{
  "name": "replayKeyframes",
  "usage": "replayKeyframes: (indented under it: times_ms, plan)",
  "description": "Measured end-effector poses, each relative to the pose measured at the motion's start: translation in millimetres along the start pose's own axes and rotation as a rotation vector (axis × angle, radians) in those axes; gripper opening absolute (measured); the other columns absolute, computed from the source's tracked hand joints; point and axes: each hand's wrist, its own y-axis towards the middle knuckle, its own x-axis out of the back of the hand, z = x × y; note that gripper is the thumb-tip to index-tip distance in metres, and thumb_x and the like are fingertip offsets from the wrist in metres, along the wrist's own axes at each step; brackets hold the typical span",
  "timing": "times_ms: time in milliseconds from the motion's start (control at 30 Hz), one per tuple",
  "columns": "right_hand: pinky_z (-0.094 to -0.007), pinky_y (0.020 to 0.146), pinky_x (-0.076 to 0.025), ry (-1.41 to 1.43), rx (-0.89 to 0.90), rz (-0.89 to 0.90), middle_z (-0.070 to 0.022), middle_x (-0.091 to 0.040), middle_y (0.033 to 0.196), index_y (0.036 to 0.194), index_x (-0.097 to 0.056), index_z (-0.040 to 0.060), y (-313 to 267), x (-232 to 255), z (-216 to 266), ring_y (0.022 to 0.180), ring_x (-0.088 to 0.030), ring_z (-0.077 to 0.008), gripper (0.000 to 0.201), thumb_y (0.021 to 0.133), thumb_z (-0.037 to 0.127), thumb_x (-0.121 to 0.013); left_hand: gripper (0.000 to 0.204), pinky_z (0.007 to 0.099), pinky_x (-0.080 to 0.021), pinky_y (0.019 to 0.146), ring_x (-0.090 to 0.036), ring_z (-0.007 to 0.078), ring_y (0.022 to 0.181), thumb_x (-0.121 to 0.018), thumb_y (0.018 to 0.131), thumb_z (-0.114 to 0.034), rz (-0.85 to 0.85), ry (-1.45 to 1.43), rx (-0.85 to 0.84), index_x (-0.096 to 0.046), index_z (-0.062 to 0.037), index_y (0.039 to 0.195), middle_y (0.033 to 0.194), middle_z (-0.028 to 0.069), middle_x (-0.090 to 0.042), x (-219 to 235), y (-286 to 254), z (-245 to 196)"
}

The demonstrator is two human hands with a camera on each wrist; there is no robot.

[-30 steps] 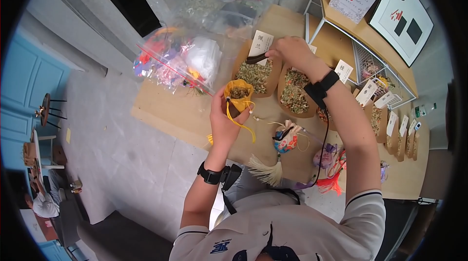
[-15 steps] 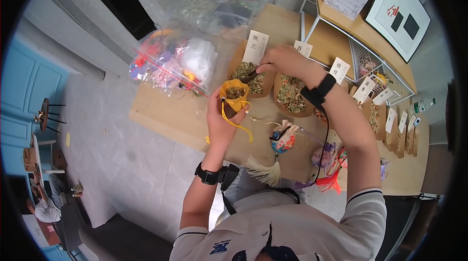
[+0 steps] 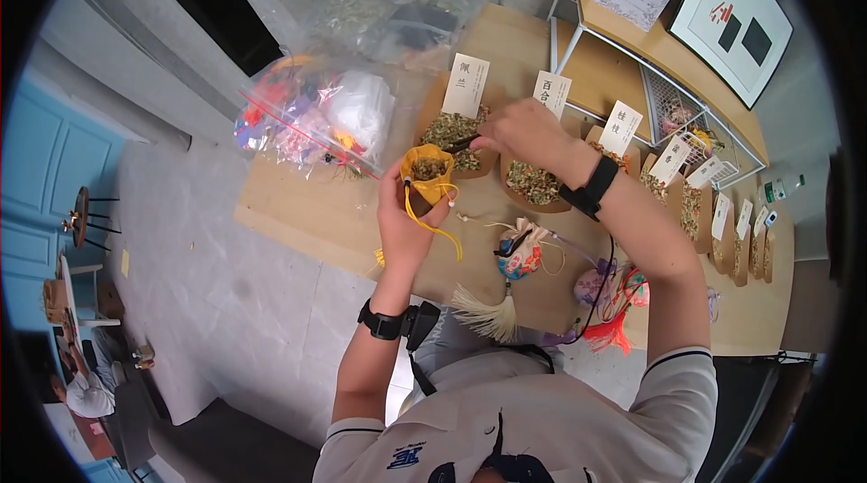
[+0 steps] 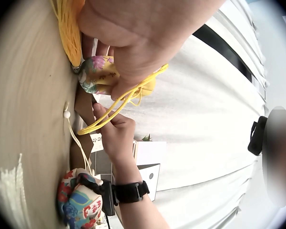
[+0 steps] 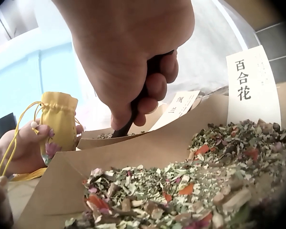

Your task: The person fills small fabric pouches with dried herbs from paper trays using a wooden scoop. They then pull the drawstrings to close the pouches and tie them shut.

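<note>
A: Yellow pouch [image 3: 427, 174], where is it held?
B: Upright above the table [image 3: 307, 212], gripped by the left hand [image 3: 406, 217].
A: And the scoop [image 3: 461, 143]?
B: Pinched in the right hand [image 3: 515, 131], beside the pouch mouth

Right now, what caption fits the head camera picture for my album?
Left hand holds an open yellow pouch while the right hand brings a dark scoop of dried herbs toward it.

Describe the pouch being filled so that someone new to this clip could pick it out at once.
Start at the wooden table and its row of brown paper trays of dried herbs. Just in front of the leftmost tray, the left hand holds up a small yellow drawstring pouch. Unlike the patterned pouch lying on the table, it is plain yellow, open-mouthed and showing herbs inside.
</note>
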Motion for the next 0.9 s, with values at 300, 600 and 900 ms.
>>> replayKeyframes:
  times_ms: [300,600,900]
  plan:
    - [-0.0392,0.057,-0.049,0.023,-0.126,-0.126,-0.0062,-0.065,0.067,0.079,-0.073,0.0129,-10,8,-14,0.064,-0.064,-0.0298,0.035,0.093,0.043,-0.062,0.067,0.032,-0.052,0.092,-0.064,0.0198,0.109,-0.079,0.077,0.004,-0.023,0.123,-0.009,-0.044,0.0007,0.134,0.124,0.0129,-0.061,0,1,-4]
    - [-0.0372,0.053,-0.047,0.139,0.027,-0.373,-0.0056,-0.065,0.069,0.075,-0.071,0.0097,-13,59,-1,0.059,-0.061,-0.0265,0.028,0.086,0.036,-0.072,0.066,0.0302,-0.052,0.093,-0.064,0.0187,0.109,-0.079,0.077,0.006,-0.041,0.093,0.01,-0.045,-0.0003,0.133,0.12,0.0123,-0.062,-6,2,-11]
    - [-0.0351,0.051,-0.047,0.079,0.146,-0.306,-0.0023,-0.061,0.064,0.073,-0.068,0.0138,-10,62,19,0.061,-0.064,-0.0229,0.033,0.088,0.044,-0.066,0.07,0.0304,-0.054,0.089,-0.066,0.0186,0.106,-0.08,0.077,0.001,-0.029,0.23,-0.07,-0.043,-0.0003,0.136,0.126,0.0127,-0.06,-5,0,-8]
